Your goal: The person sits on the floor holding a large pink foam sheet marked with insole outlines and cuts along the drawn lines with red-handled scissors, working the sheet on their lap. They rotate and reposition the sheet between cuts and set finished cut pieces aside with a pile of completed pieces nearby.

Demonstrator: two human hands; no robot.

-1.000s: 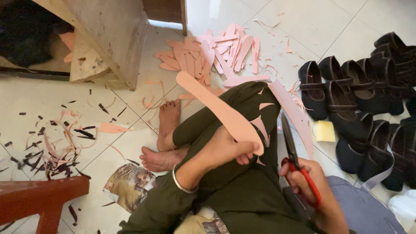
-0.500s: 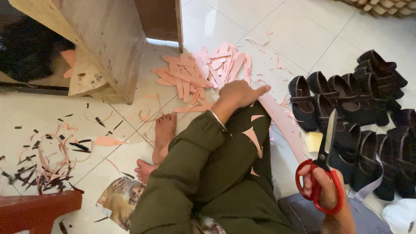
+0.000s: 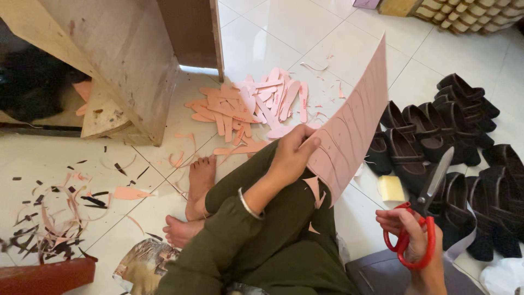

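Left hand (image 3: 292,158) clamping the lower edge of a pink sheet (image 3: 352,128), holding it upright above the lap; right hand (image 3: 409,235) gripping red-handled scissors (image 3: 423,218), blades closed, just beside.

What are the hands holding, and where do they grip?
Left hand pinches the pink sheet at its lower edge; right hand holds red-handled scissors by the loops.
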